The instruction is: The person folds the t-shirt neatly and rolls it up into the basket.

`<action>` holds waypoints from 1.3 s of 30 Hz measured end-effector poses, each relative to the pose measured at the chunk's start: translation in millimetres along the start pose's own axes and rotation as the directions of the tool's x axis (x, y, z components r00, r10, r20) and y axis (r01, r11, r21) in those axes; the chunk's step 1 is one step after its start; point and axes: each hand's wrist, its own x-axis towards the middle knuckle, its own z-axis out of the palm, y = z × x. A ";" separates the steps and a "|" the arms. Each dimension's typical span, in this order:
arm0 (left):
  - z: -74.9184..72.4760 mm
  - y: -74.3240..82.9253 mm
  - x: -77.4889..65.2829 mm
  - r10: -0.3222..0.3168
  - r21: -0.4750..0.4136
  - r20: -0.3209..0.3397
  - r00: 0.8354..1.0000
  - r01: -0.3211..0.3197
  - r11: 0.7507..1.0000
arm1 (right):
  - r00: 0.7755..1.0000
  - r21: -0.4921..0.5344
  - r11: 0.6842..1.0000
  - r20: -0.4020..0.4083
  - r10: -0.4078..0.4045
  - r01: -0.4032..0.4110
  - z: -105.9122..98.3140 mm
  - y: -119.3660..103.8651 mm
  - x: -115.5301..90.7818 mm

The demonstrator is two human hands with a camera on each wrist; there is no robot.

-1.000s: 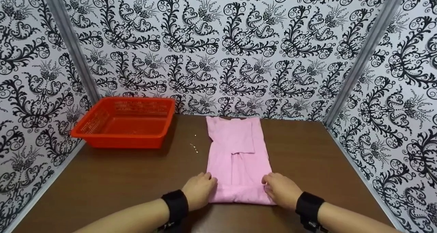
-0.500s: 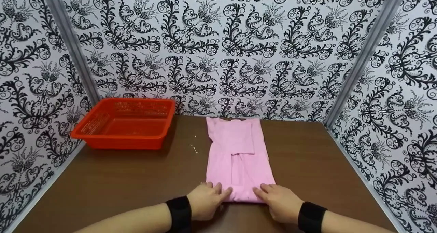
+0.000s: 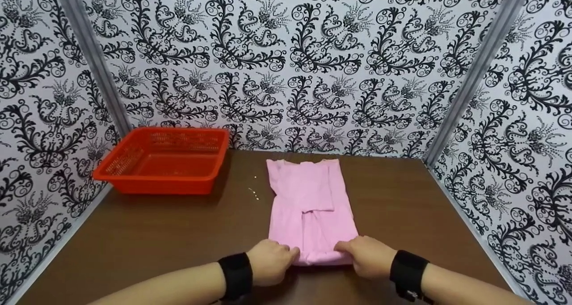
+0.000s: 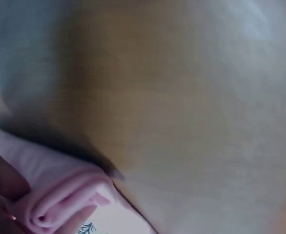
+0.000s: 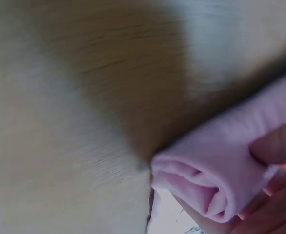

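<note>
A pink shirt (image 3: 308, 191) lies lengthwise on the brown table, its sides and a sleeve folded inward. Its near end is turned up into a thick roll, and both wrist views show the coiled ends of that roll (image 4: 67, 195). My left hand (image 3: 270, 261) grips the roll at its left end, thumb on the near side. At the right end, my right hand (image 3: 372, 256) holds the same roll, the thumb (image 5: 279, 144) pressing into the cloth. Most fingertips are hidden behind the fabric in the head view.
An orange-red plastic basket (image 3: 158, 186) with perforated sides stands at the back left of the table (image 3: 178, 233). Small shiny specks (image 3: 254, 192) lie left of the shirt. Patterned black-and-white walls (image 3: 313, 72) enclose the table at the back and sides.
Both hands have moved inward from the shirt's sides and taken hold of the near roll. The shirt's far end has slid slightly toward me. The basket has stayed in place.
</note>
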 end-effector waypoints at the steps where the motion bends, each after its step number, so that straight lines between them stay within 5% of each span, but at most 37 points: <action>1: -0.7 -1.5 0.7 -0.021 -0.043 0.017 1.000 0.021 0.999 | 1.000 0.051 0.999 0.010 0.008 -0.008 -1.9 1.7 1.2; 6: -2.3 -12.3 4.5 -0.107 -0.181 0.026 0.994 0.110 0.977 | 0.998 0.158 0.985 -0.017 0.067 -0.064 -1.8 10.7 8.6; 12: 6.4 -21.9 8.9 -0.178 -0.145 -0.063 0.982 0.168 0.975 | 0.981 -0.016 0.993 -0.158 0.110 -0.114 15.1 17.3 14.4; 17: 10.9 -23.4 10.6 -0.058 -0.032 -0.230 0.972 0.052 0.998 | 0.960 -0.229 0.970 -0.281 0.014 -0.082 22.7 12.2 16.1; 20: 12.2 -19.8 6.8 0.060 0.040 -0.256 0.965 -0.051 0.998 | 0.967 -0.265 0.964 -0.253 -0.037 -0.033 23.4 4.3 12.9; 23: 12.9 -15.0 2.6 0.098 0.064 -0.198 0.975 -0.087 0.994 | 0.985 -0.269 0.963 -0.166 -0.050 0.004 23.3 -2.5 7.5; 28: 10.8 -9.8 3.2 0.059 0.039 -0.066 0.996 -0.057 0.998 | 0.997 -0.251 0.968 -0.082 -0.014 -0.007 20.9 -6.9 4.8; 34: 2.5 -7.4 7.5 0.037 0.030 0.002 0.999 -0.037 0.999 | 0.999 -0.181 0.983 -0.042 0.024 -0.031 8.6 -12.8 12.9; 39: -11.2 -5.7 10.5 -0.015 -0.072 0.057 0.998 0.019 0.997 | 0.999 -0.070 0.998 0.046 0.002 0.002 -6.0 -10.1 18.0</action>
